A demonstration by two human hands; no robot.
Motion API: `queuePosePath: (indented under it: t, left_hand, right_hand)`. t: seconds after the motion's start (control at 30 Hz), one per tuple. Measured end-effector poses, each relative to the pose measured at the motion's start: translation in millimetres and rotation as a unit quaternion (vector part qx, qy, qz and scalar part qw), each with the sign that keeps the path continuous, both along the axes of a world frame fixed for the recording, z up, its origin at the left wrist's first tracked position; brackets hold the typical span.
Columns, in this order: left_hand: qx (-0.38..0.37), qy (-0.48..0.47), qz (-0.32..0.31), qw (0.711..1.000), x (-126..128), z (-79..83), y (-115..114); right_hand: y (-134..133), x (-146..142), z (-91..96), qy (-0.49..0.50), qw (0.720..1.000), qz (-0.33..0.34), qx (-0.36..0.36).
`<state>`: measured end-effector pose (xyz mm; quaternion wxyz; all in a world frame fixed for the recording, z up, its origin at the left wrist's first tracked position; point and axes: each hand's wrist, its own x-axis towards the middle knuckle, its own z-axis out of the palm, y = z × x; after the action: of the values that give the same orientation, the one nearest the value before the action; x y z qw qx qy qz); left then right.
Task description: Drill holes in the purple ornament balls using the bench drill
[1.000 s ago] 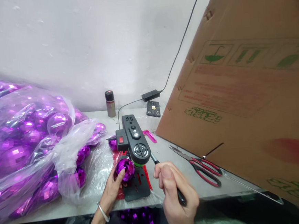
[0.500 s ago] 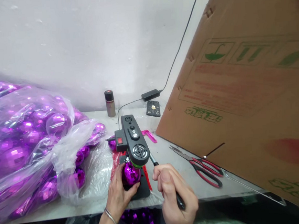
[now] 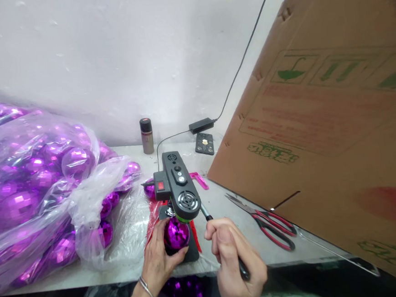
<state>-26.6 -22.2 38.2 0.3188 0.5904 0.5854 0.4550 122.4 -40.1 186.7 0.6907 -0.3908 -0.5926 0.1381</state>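
Observation:
My left hand (image 3: 159, 253), with a bracelet on its wrist, grips a shiny purple faceted ball (image 3: 176, 235) from the left and below. The ball sits under the round front end of a black machine head (image 3: 181, 184), above a dark base plate (image 3: 189, 254). A red rocker switch (image 3: 160, 186) shows on the machine's left side. My right hand (image 3: 236, 257) is closed around the black grip of a lever (image 3: 208, 216), whose metal rod runs up to the machine. Where the ball meets the machine is partly hidden.
Clear plastic bags of purple balls (image 3: 46, 179) fill the left. Scissors (image 3: 269, 223) lie on the table at right, before a large cardboard box (image 3: 319, 125). Behind stand a small bottle (image 3: 147, 136), a power adapter (image 3: 201, 125) and a dark card-like device (image 3: 204, 144).
The ball has turned slightly in my left hand and sits a little further right. My right hand on the lever has hardly moved. The whole view has shifted slightly.

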Motion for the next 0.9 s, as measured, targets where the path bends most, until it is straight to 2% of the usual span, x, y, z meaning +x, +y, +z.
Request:
queuePosePath:
  t: [0.2, 0.4, 0.57, 0.7, 0.83, 0.9]
  left_hand:
    - [-0.013, -0.025, 0.004, 1.000, -6, 1.9, -2]
    - [-0.059, -0.077, 0.010, 0.995, -6, 6.6, 0]
    - [-0.130, -0.239, 0.029, 0.962, -17, 10.1, 6]
    - [-0.183, -0.251, 0.016, 0.950, -26, 10.6, 9]
    - [-0.158, -0.260, 0.006, 0.952, -21, 2.8, 9]
    - [-0.133, -0.228, -0.008, 0.964, -18, -0.9, 8]
  right_hand:
    - [1, -3, 8.0, 0.019, 1.000, -0.002, -0.005]
    - [4, -2, 14.6, 0.017, 0.999, 0.007, -0.030]
    - [4, -2, 16.8, 0.004, 1.000, 0.009, -0.023]
    - [5, -3, 17.1, 0.005, 1.000, 0.014, -0.015]
    - [5, -3, 15.9, 0.003, 1.000, 0.018, -0.013]
    - [5, -2, 16.2, 0.002, 1.000, 0.018, -0.014]
